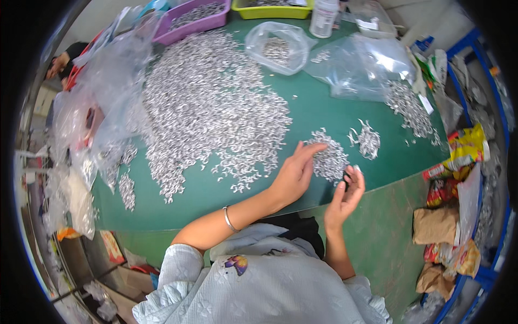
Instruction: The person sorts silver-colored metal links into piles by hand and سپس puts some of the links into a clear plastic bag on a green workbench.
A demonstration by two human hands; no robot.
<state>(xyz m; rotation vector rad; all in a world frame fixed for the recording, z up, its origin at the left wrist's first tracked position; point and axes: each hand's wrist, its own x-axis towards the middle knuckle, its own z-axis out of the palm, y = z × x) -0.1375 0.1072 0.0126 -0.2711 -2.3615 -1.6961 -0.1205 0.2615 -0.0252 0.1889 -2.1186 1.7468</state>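
Observation:
A small heap of tiny curved silvery pieces (330,162) lies near the front edge of the green table (302,116). My left hand (295,171), with a metal bangle on its wrist, reaches to the heap's left side, fingers stretched out along it. At the near right side of the same heap is my right hand (345,198), palm turned toward the heap, thumb and fingers bent but apart. A dark patch shows between them; I cannot tell what it is. Just right of the heap sits a smaller cluster of longer silvery pieces (369,141).
A broad spread of silvery pieces (210,108) covers the table's left half. Behind are a purple tray (191,24), a yellow-green tray (272,11), a clear bag with pieces (278,48) and a white bottle (324,19). Another pile (413,110) lies right, near blue shelving (458,43).

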